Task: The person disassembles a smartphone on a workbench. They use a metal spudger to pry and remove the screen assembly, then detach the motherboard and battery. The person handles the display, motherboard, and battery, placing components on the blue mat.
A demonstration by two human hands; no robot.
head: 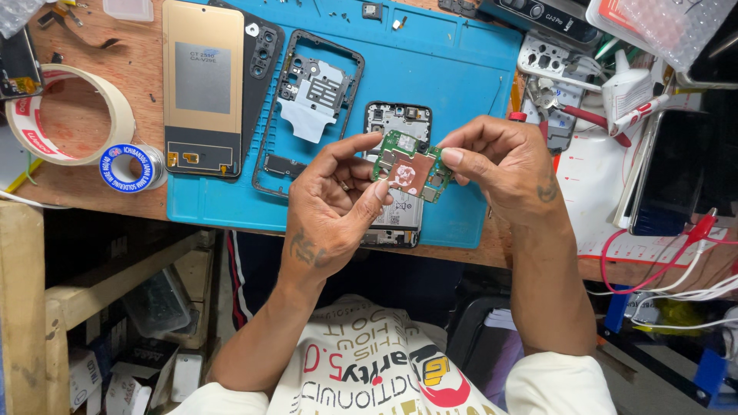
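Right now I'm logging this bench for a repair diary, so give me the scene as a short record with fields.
Left hand: pinches the left edge of the green circuit board
Right hand: holds the board's right edge
Board: held above the opened phone, copper patch facing up
Surface: blue mat on a wooden bench
Left of hands: black phone frame, gold display panel
Far left: tape roll, solder wire spool
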